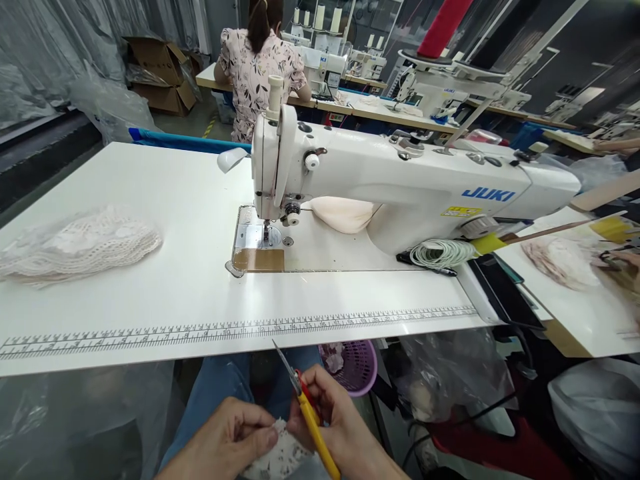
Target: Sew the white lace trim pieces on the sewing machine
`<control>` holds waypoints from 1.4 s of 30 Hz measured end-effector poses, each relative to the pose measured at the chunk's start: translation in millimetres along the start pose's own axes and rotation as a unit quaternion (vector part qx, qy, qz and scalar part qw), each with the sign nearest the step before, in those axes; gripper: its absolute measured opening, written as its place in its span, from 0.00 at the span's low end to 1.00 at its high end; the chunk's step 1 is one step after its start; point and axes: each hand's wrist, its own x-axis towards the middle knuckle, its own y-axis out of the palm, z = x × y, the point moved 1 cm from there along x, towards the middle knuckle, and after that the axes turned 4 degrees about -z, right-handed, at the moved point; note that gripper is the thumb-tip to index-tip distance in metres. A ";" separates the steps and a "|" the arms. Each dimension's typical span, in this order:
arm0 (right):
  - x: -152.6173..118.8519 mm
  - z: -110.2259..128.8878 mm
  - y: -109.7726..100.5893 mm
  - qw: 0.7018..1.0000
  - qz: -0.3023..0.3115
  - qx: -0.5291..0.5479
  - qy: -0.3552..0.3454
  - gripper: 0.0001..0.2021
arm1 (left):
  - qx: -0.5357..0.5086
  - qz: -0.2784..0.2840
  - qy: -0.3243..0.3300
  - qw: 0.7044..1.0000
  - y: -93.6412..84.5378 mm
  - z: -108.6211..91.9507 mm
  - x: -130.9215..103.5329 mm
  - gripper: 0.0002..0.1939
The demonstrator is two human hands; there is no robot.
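Observation:
Low in the view, over my lap, my left hand (225, 437) pinches the edge of a white lace piece (280, 459) between thumb and fingers. Close beside it, my right hand (345, 427) is closed around a pair of scissors (313, 427) with yellow and red handles. Their slim blades point up and left toward the table's front edge, away from the lace. The right fingertips also meet the lace, though whether they grip it is hard to see. Much of the lace is hidden by my hands and the frame's lower edge.
A white sewing machine (350, 157) stands on the white table (190, 293), which has a printed ruler (240, 330) along its front. Stacked lace (95, 240) lies at left. Below are a purple basket (363, 373) and plastic bags (455, 373). A person (260, 67) sits beyond.

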 end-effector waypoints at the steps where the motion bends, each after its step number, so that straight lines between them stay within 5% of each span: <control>1: -1.4 0.9 -3.8 1.000 -0.002 -0.019 -0.005 0.19 | -0.001 -0.001 0.003 1.000 -0.5 0.5 -0.4 0.30; 7: -23.5 -5.0 -38.4 0.965 -0.043 -0.258 0.005 0.22 | -0.033 -0.018 -0.012 0.999 -2.9 8.1 0.4 0.31; 12: -42.5 -21.2 -58.4 0.937 -0.018 -0.347 0.045 0.27 | -0.038 -0.028 -0.021 0.999 -7.2 17.5 1.7 0.31; 25: -38.0 -1.9 -48.7 0.912 0.037 -0.408 0.008 0.18 | 0.006 -0.035 -0.041 0.999 -6.3 6.6 -3.2 0.32; 42: -43.7 -22.8 -53.2 0.905 0.016 -0.424 0.038 0.16 | 0.001 -0.072 -0.033 0.997 -6.0 7.1 -3.9 0.30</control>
